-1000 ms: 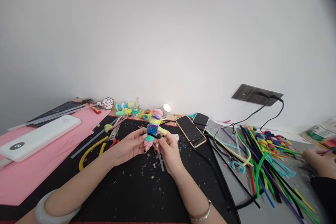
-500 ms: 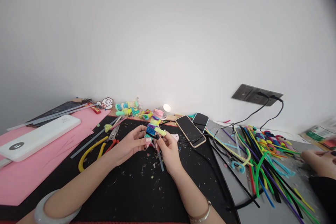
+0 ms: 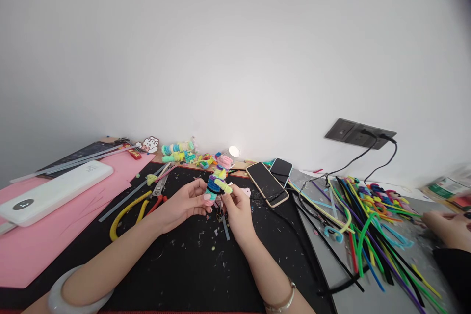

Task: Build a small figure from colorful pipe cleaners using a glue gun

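Note:
Between my two hands stands a small pipe cleaner figure (image 3: 214, 183), wound in pink, purple, yellow, blue and mint bands, with a yellow piece sticking out to the right. My left hand (image 3: 191, 199) is closed on its lower end from the left, thumb in front. From the right, my right hand (image 3: 236, 206) pinches near the yellow piece; the fingertips are partly hidden. Behind it, against the wall, lie similar wound pipe cleaner pieces (image 3: 177, 147). Scissors with yellow handles (image 3: 127, 212) rest left of my left hand.
At left, a white power bank (image 3: 55, 191) lies on pink sheets (image 3: 47, 250). Two phones (image 3: 267, 184) with cables are right of centre. Loose pipe cleaners (image 3: 371, 225) cover the grey board (image 3: 349, 299). Another person's hand (image 3: 447, 228) is at far right. Scraps dot the black mat (image 3: 184, 274).
The figure has turned slightly, so more of its lower mint and pink part shows. My right fingers have shifted a little down and right on it.

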